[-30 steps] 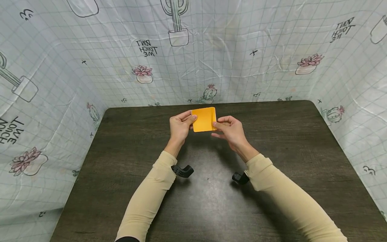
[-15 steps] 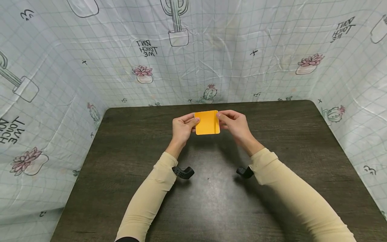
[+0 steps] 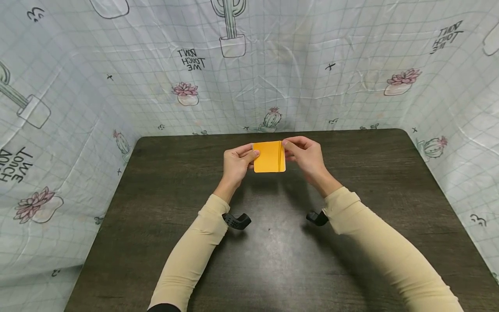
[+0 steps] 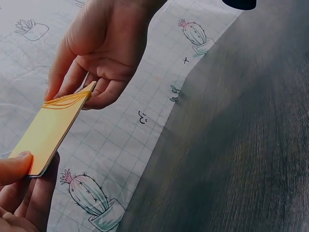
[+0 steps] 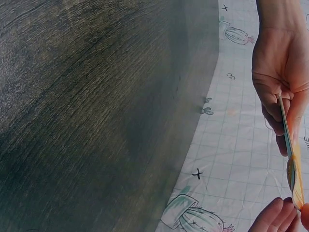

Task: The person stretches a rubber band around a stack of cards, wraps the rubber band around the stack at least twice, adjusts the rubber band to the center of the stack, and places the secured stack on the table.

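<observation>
A small square yellow notebook [image 3: 267,157] is held up over the far part of the table, its cover facing the head camera. An orange elastic band [image 3: 279,157] runs down it near the right edge; the left wrist view shows its strands [image 4: 67,100] looped across that end. My left hand [image 3: 235,168] grips the notebook's left edge, thumb on the cover and fingers behind. At the upper right corner, my right hand [image 3: 308,158] pinches the edge and band between thumb and fingers. In the right wrist view the notebook [image 5: 288,135] appears thin and edge-on.
A dark wood-grain table [image 3: 163,182] lies under both arms. White cloth [image 3: 296,86] printed with cacti and a grid hangs behind it and at both sides. Black wrist mounts [image 3: 238,221] stick out inward from the tan sleeves.
My right hand has gone from the notebook's lower right corner up to its upper right corner. The notebook has shifted slightly right and sits straighter; my left hand keeps its grip.
</observation>
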### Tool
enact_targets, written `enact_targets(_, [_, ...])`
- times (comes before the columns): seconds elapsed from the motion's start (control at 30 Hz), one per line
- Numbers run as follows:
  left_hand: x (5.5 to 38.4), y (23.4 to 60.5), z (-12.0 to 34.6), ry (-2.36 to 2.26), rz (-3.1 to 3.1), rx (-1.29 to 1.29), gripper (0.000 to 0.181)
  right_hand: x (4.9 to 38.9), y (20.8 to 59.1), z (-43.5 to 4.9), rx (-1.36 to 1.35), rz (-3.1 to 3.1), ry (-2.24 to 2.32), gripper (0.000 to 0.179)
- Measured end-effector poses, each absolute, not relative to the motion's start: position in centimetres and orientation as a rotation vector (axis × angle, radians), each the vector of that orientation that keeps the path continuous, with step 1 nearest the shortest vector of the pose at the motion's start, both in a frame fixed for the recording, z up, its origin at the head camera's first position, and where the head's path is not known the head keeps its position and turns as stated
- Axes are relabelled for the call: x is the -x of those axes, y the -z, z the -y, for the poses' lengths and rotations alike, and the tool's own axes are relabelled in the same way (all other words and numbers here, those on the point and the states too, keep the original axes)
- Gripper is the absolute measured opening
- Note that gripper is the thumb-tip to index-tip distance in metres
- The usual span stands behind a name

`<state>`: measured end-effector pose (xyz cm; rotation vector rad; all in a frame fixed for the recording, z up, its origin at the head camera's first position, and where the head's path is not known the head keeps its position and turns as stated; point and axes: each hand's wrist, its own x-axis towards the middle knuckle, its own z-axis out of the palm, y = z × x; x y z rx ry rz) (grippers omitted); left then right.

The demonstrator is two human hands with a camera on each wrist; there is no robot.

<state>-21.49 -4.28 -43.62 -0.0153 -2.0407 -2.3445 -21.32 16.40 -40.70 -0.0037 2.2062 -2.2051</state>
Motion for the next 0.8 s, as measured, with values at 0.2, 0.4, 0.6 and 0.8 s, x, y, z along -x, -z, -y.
enact_targets(0.2, [21.52, 43.64, 4.52, 2.341, 2.056, 0.033, 0.034, 21.33, 40.63, -16.31, 0.038, -2.235, 2.188, 0.023])
enact_targets(0.4, [21.39, 43.59, 4.69, 2.323, 2.086, 0.059, 0.033, 21.43, 40.57, -16.37, 0.084, -2.281, 2.109, 0.027])
enact_targets(0.6, [21.29, 43.72, 4.36, 2.313, 2.172, 0.199, 0.033, 21.60, 40.73, -16.23, 0.108, -2.318, 1.983, 0.027])
enact_targets(0.8, [21.26, 43.91, 4.14, 2.332, 2.171, 0.205, 0.033, 21.73, 40.84, -16.12, 0.104, -2.277, 1.933, 0.032])
